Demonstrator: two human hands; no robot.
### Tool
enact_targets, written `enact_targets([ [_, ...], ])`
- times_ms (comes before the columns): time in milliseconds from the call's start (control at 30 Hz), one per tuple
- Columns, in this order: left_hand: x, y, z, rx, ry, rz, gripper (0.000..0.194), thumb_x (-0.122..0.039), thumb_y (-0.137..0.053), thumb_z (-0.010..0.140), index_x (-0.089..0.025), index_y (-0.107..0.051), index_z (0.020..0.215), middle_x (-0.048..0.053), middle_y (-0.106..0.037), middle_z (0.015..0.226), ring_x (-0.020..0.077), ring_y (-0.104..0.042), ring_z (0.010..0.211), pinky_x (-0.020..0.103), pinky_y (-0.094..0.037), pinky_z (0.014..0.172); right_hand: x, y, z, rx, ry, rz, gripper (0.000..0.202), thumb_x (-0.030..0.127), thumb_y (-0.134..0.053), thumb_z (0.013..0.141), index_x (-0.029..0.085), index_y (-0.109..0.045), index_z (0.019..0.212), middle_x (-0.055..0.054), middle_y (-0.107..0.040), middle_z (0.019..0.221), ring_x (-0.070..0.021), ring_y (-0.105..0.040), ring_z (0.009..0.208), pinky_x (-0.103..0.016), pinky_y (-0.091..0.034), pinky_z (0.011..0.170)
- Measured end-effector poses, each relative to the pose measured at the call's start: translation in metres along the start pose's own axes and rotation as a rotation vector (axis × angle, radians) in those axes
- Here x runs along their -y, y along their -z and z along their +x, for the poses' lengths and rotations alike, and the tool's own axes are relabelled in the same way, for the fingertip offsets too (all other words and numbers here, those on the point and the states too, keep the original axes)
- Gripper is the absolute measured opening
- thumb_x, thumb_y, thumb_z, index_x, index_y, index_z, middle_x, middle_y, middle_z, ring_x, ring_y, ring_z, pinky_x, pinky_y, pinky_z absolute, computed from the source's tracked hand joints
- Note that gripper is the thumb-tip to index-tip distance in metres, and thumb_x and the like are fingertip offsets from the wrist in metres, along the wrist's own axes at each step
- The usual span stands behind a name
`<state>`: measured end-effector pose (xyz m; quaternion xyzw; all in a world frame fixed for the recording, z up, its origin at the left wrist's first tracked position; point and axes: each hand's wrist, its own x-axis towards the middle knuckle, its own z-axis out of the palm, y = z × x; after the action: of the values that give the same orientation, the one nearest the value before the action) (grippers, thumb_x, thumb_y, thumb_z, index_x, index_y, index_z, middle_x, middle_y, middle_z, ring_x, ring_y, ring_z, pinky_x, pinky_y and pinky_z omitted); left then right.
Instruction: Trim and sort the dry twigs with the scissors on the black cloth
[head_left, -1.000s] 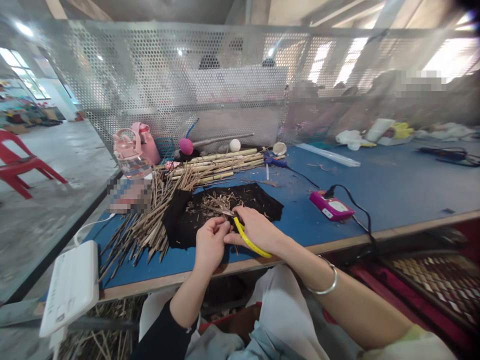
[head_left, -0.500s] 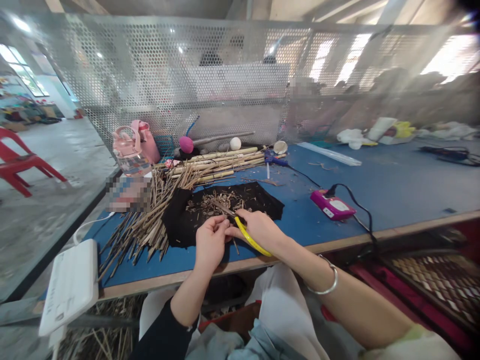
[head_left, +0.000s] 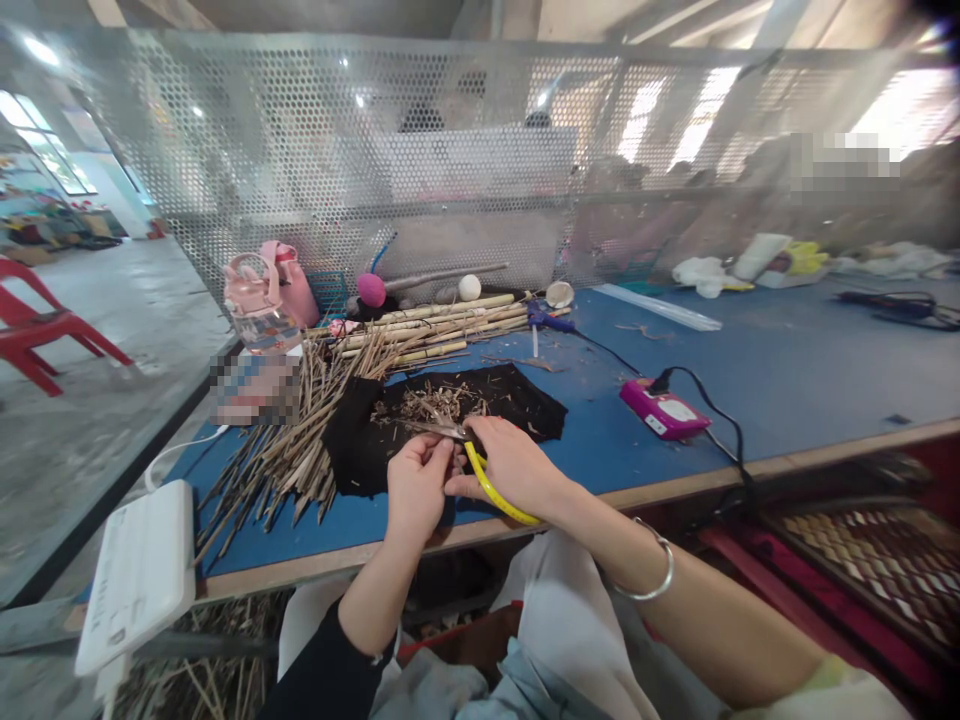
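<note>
Yellow-handled scissors (head_left: 496,492) are in my right hand (head_left: 521,465), which is closed around the handle. Their metal blades point left over a black cloth (head_left: 349,455) strewn with dry plant scraps (head_left: 435,402). Close beside the scissors, my left hand (head_left: 416,485) is closed with thumb and fingertips pinched together, just below the blades. Whatever it pinches is too small or hidden to make out. To the left of the cloth lies a spread bundle of dry stalks (head_left: 300,465) on the blue table (head_left: 247,545).
Behind the cloth lie thicker sticks (head_left: 450,318), a blue glue gun (head_left: 547,318), a pink ball (head_left: 371,290) and a white ball (head_left: 470,288). A magenta power box (head_left: 664,408) with cables sits right. Pink bottles (head_left: 262,295) stand left; a white power bank (head_left: 139,575) overhangs the front-left corner.
The scissors have turned so their blades point more to the left, and the handles look more spread. A thin stalk that showed below my hands is no longer visible.
</note>
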<state>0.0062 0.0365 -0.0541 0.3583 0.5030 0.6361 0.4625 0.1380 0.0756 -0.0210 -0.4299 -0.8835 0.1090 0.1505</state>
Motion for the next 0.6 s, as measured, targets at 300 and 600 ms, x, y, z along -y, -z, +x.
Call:
enact_targets([
  [300, 0.0007, 0.0029, 0.0008, 0.007, -0.039, 0.008, 0.019, -0.03, -0.064, 0.073, -0.013, -0.064, 0.081, 0.004, -0.069, 0.073, 0.0136, -0.062, 0.064, 0.025, -0.05, 0.064, -0.0008, -0.0062, 0.0006, -0.047, 0.031, -0.027, 0.065, 0.068, -0.056, 0.069, 0.015, -0.051, 0.106, -0.012, -0.061, 0.095, -0.0254, -0.059, 0.091, -0.033, -0.043, 0.076],
  [600, -0.0007, -0.0006, 0.0013, -0.05, 0.045, -0.059, 0.027, -0.031, -0.067, 0.069, -0.013, -0.064, 0.089, 0.005, -0.069, 0.074, 0.0134, -0.063, 0.063, 0.027, -0.051, 0.064, 0.0001, 0.0036, 0.0012, 0.071, -0.089, -0.075, 0.057, 0.071, -0.049, 0.072, 0.021, -0.055, 0.1, -0.007, -0.067, 0.077, -0.0252, -0.066, 0.074, -0.027, -0.037, 0.058],
])
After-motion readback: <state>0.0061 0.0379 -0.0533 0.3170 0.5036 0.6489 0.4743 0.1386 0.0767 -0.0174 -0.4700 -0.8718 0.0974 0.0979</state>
